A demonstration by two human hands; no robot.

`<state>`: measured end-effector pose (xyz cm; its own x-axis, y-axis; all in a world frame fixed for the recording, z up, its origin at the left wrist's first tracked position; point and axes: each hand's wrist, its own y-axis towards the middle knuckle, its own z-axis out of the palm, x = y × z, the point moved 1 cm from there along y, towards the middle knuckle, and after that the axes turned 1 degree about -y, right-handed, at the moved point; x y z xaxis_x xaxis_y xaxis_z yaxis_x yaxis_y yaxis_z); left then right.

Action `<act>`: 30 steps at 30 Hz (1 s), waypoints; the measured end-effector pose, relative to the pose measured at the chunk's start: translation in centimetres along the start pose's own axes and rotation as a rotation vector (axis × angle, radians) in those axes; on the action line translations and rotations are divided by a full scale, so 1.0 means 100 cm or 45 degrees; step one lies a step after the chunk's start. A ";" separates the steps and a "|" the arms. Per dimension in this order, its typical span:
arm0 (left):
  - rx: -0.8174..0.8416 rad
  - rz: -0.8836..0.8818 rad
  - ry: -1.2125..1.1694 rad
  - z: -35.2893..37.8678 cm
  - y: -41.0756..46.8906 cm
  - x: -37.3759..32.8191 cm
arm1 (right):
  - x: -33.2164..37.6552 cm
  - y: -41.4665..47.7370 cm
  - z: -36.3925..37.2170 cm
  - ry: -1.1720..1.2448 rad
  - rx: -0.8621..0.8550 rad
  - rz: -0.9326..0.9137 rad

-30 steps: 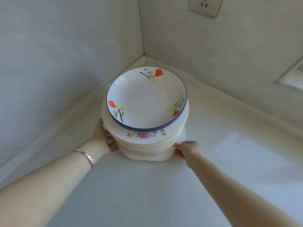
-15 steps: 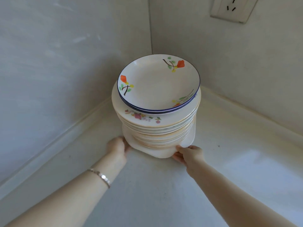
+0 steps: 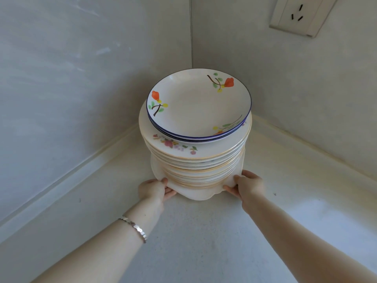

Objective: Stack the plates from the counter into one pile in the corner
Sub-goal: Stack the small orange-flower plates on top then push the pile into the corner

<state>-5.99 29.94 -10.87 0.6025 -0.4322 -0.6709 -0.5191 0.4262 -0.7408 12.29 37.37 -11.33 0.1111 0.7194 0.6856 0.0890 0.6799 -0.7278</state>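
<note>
Gripping the plate pile (image 3: 195,160) base, left hand (image 3: 153,189) and right hand (image 3: 247,185), near corner walls (image 3: 81,78)

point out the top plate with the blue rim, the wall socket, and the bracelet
blue-rimmed top plate (image 3: 195,107): head view, its bare centre.
wall socket (image 3: 299,15): head view, its faceplate.
bracelet (image 3: 135,228): head view, links on the left wrist.

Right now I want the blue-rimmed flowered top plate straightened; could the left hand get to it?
Probably yes. The blue-rimmed flowered top plate lies bare on the pile with nothing over it. But the left hand grips the white bottom plate, so it must let go first.
</note>
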 end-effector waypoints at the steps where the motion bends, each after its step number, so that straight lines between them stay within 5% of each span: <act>1: 0.004 0.010 0.009 0.002 0.004 -0.005 | 0.001 0.001 0.003 0.011 0.010 0.000; 30: 0.031 0.086 0.087 0.037 0.050 -0.057 | 0.040 0.043 0.032 -0.094 0.078 -0.092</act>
<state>-9.77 37.42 -10.60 0.5234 -0.4551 -0.7203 -0.5416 0.4749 -0.6936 9.92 43.64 -11.69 0.0334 0.6750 0.7370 0.0333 0.7363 -0.6758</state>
